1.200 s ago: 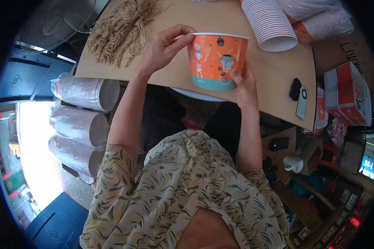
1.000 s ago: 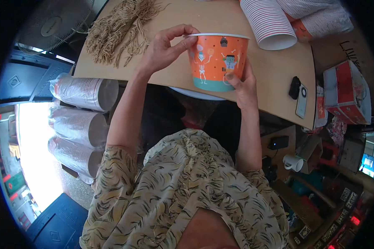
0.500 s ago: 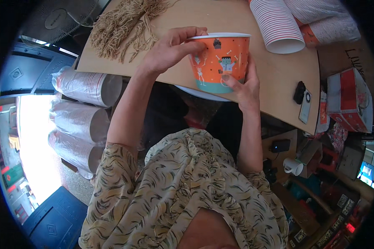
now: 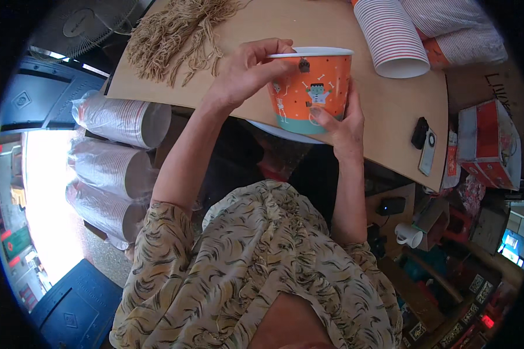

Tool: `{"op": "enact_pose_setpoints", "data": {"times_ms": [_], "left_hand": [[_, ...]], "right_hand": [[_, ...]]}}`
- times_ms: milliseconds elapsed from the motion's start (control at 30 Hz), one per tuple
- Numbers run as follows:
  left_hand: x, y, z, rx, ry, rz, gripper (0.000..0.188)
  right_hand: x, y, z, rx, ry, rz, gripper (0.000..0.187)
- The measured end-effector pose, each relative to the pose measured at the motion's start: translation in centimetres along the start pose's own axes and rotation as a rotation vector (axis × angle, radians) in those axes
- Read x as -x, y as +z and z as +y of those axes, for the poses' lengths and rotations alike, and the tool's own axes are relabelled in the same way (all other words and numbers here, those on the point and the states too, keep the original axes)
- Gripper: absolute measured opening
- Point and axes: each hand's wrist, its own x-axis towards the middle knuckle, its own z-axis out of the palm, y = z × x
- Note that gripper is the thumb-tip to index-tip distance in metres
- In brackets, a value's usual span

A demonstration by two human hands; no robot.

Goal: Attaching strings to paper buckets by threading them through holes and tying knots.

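Observation:
Between my hands is an orange paper bucket [image 4: 300, 87] with a white rim, a teal base band and cartoon skeleton and monster figures. It is held upright over the near edge of the table. My left hand [image 4: 247, 72] grips the rim on the left, thumb on the outside, the other fingers bent over the top edge and partly hidden. My right hand [image 4: 346, 125] holds the lower right side, thumb on the front and fingers behind the wall. The bucket's inside cannot be seen.
A bundle of tan cords [image 4: 172, 41] lies on the wooden table [image 4: 402, 116]. Stacked paper buckets [image 4: 390, 43] lie at the far right, near a phone [image 4: 428, 152] and a black object [image 4: 420, 132]. Wrapped bucket stacks [image 4: 108, 168] stand left; a white mug [image 4: 409, 235] sits lower right.
My left hand has shifted slightly right along the rim, its thumb reaching further across the front. The bucket has moved very little, and my right hand keeps its hold.

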Motion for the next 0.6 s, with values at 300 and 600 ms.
{"op": "enact_pose_setpoints", "data": {"times_ms": [300, 600], "left_hand": [[-0.2, 1.1, -0.4, -0.543, 0.689, 0.038, 0.023], [2.0, 1.7, -3.1, -0.63, 0.714, 0.232, 0.038]], "right_hand": [[-0.7, -1.3, 5.8, -0.087, -0.268, 0.012, 0.106], [-1.8, -0.5, 8.6, -0.047, -0.174, 0.049, 0.081]]}}
